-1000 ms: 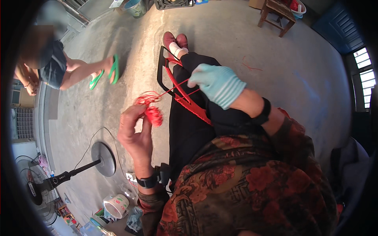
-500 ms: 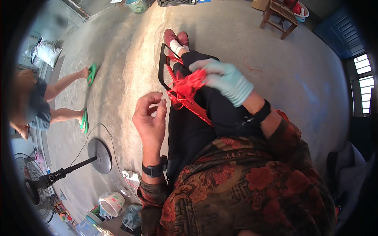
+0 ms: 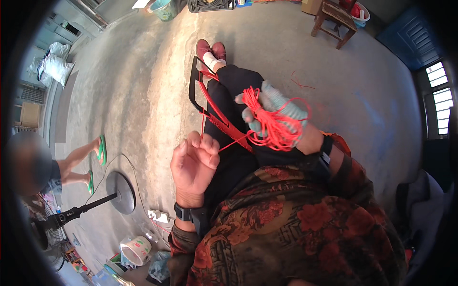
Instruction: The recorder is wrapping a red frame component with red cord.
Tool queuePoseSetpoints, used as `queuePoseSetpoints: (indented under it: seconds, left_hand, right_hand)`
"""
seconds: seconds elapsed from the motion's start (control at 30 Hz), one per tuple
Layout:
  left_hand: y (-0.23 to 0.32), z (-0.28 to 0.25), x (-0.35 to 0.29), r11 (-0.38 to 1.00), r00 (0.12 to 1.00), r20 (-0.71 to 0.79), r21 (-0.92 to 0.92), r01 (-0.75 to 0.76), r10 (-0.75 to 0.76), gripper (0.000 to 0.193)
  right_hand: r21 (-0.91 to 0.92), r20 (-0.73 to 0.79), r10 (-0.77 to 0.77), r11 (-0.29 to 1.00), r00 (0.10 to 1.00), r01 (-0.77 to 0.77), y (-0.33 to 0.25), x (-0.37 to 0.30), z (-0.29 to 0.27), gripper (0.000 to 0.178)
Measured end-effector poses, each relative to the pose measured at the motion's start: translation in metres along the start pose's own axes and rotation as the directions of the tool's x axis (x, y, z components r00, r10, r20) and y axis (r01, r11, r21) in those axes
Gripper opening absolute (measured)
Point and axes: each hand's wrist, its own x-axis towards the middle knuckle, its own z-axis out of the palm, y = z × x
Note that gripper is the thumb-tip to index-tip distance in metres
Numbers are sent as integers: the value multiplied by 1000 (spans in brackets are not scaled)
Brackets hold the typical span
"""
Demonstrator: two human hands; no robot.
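Observation:
My right hand, in a pale blue-green glove, is palm up and closed around a bundle of red cord. A loop of the cord hangs out past the wrist side. From the bundle a strand runs left to my left hand, bare, with curled fingers gripping it. The strand continues up to a black frame that lies along my legs. Red cord is wound along the frame's near bar, and a red strip crosses beside it.
A person in green flip-flops is at the left, near a standing fan's base. A power strip and a patterned bucket sit at lower left. Cord scraps lie on the floor. A wooden chair stands at far right.
My right hand has turned palm up and moved slightly right and down with the cord bundle. My left hand moved right and down, now gripping a strand. The other person shifted left and down.

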Motion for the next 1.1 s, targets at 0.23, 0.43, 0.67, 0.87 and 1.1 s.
queuePoseSetpoints:
  seconds: [0.23,0.43,0.67,0.87,1.1]
  left_hand:
    - [-8,-17,-32,875,932,-363,452,174,2,23]
    - [2,-8,-46,879,941,-337,435,194,-40,25]
    - [20,16,-18,936,980,-74,316,-155,187,27]
    - [27,3,29,730,935,-150,669,-142,320,42]
    - [-1,-33,41,759,954,-206,650,-33,218,33]
  right_hand:
    - [-756,-312,-147,637,939,-151,50,51,10,18]
    - [-1,-268,-133,990,954,138,-14,35,-43,34]
    - [-445,-427,-591,797,685,410,-65,3,-38,35]
    - [-930,157,-821,-310,550,-198,-33,34,6,32]
    - [-961,-38,-412,265,910,80,18,70,31,45]
